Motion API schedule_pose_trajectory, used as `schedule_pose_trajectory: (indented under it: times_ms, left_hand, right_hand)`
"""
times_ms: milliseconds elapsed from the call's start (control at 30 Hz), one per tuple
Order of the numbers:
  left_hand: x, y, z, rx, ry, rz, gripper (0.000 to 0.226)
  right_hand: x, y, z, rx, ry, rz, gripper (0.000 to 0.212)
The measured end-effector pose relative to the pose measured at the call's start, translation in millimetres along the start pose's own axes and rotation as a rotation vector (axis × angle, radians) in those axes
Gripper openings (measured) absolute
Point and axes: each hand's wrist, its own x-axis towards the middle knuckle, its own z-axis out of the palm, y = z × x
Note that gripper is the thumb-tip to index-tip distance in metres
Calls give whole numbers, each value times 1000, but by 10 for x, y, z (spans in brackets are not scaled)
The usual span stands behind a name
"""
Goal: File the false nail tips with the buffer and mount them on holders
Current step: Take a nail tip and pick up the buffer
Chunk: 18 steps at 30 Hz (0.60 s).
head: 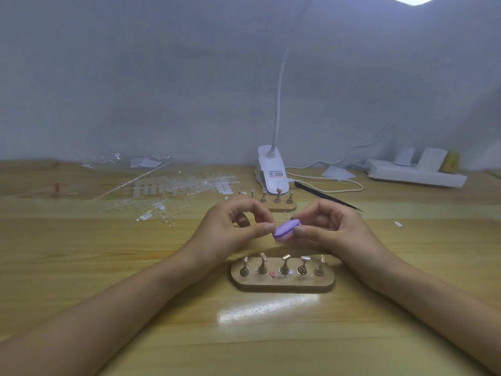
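A: Report hand status.
B: I read the left hand (235, 223) and right hand (330, 226) at frame centre, each pinching one end of the purple buffer (286, 230).
A: Holders?
B: The holder base (282, 284) sits below the buffer.

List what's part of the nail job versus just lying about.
Job: purple oval foam buffer, pinched by left hand and right hand; near wooden holder stand with metal pegs; clear plastic nail tips.
Lying about: white clip lamp; white power strip; black tweezers.
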Motion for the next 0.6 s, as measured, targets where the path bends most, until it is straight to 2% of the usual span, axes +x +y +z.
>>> schedule_pose_trajectory:
  times_ms: [67, 200, 333, 433, 533, 600]
  left_hand:
    - [4, -10, 2, 10, -1, 2, 9]
    - [5, -17, 5, -10, 4, 3, 10]
    - [5, -32, 7, 14, -2, 16, 14]
    - [11, -32, 11, 10, 0, 12, 14]
    - [16, -36, 9, 15, 6, 14, 15]
    - [14, -34, 13, 31, -18, 20, 15]
  right_hand:
    - [-6, 3, 13, -44, -62, 5, 25]
    - [8, 9, -2, 38, 30, -3, 25]
    - [9, 2, 9, -48, -65, 19, 20]
    - [11, -12, -2, 15, 10, 8, 24]
    - [11, -14, 11, -50, -63, 16, 17]
    - [11, -3, 5, -33, -42, 9, 19]
